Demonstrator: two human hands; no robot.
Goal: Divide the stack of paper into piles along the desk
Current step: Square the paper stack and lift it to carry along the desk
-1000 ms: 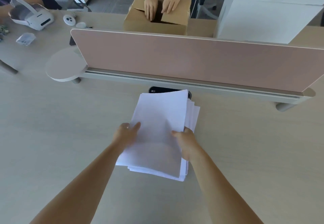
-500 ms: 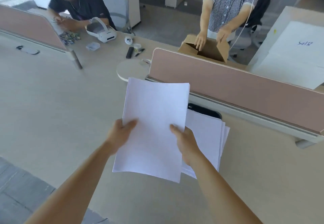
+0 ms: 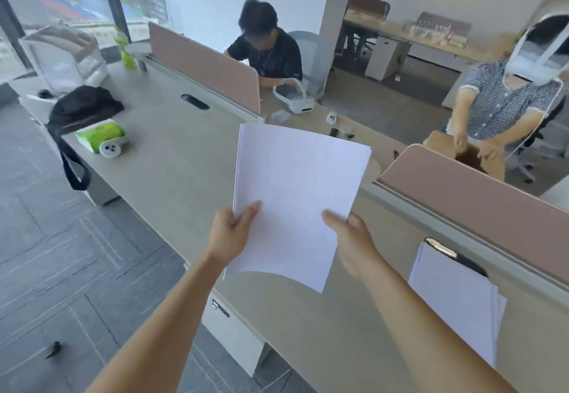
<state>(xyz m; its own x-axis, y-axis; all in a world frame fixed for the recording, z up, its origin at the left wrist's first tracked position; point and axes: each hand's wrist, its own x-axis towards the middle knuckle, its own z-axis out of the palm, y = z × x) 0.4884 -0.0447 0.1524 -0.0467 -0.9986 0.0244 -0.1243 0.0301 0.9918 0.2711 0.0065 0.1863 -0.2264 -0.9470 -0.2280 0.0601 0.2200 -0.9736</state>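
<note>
Above desk (image 3: 172,158) — sheets (image 3: 295,195) between hands (image 3: 229,232)

Held sheets (image 3: 295,195) plain white, as is the stack (image 3: 455,303) at the desk's right edge; desk (image 3: 172,158) pale beige wood grain, dividers (image 3: 480,201) dusty pink. Bag (image 3: 83,106) at the far left corner black, packet (image 3: 98,135) beside it green and white, bottle (image 3: 124,50) lime green. Floor (image 3: 61,257) grey carpet tiles, striped; one shirt (image 3: 505,106) dark-and-white check, the other (image 3: 277,54) black.

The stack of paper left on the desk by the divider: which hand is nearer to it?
Right. The right hand, gripping the lifted sheets, is just left of the stack. The left hand holds the sheets' far edge, farther from it.
</note>
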